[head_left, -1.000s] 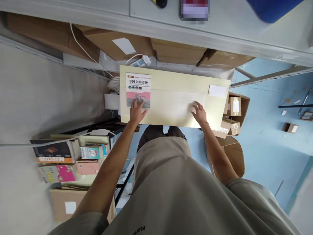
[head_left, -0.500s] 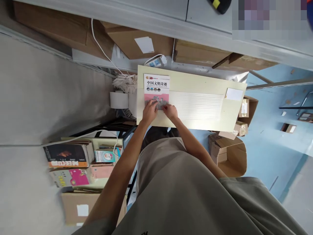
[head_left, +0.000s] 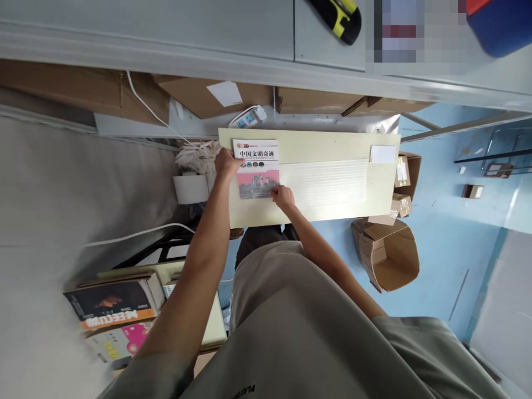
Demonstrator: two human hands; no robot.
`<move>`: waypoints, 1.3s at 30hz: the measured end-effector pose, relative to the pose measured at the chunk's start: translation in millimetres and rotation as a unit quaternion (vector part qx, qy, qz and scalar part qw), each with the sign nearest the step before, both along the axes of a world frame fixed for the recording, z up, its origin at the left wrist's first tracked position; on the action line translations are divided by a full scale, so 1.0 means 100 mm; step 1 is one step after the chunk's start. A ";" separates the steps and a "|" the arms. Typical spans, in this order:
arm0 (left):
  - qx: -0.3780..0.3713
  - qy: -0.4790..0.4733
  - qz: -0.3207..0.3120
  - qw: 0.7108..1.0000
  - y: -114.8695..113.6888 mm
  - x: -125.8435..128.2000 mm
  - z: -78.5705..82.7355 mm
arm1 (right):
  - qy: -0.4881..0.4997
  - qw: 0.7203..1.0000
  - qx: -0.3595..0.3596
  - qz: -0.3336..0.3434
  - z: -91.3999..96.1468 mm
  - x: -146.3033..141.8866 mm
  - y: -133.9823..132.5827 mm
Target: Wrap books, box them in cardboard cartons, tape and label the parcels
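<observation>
A book (head_left: pixel 258 180) with a white and pink cover and Chinese lettering lies face up on the left part of a pale yellow board (head_left: pixel 316 145). My left hand (head_left: pixel 228 164) holds its left edge, the thumb over the cover and the other fingers partly hidden. At the lower right corner, my right hand (head_left: pixel 283 198) has its fingers pinched on the book. To the right of the book lies a translucent, finely lined sheet (head_left: pixel 324 180), and farther along sits a small white card (head_left: pixel 383 154).
Behind the board runs a grey shelf (head_left: pixel 166 44) with cardboard boxes (head_left: pixel 318 100) below and a power strip (head_left: pixel 247 119). Stacked books (head_left: pixel 114 302) stand low at the left. An opened cardboard box (head_left: pixel 394 255) is on the blue floor at the right, beside smaller boxes.
My left hand has moved from the book's lower edge up to its left edge. My right hand remains near the lower right corner. The camera view has shifted.
</observation>
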State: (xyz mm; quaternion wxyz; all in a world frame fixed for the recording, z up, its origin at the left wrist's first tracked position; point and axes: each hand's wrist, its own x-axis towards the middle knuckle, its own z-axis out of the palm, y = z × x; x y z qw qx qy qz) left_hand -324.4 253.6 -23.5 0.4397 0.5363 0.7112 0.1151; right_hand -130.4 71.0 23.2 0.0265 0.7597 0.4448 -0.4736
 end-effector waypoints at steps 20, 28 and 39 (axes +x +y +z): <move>0.298 -0.042 -0.097 0.949 -0.62 0.87 1.79 | 0.253 0.962 0.084 -0.057 -0.21 0.51 -0.23; 0.122 -0.253 0.044 0.959 -1.28 1.73 1.60 | 0.402 0.891 0.153 -0.141 0.49 2.60 -0.90; -0.068 -0.294 0.197 0.933 -1.89 2.89 0.42 | 0.151 0.959 0.128 -0.200 0.03 3.28 -1.13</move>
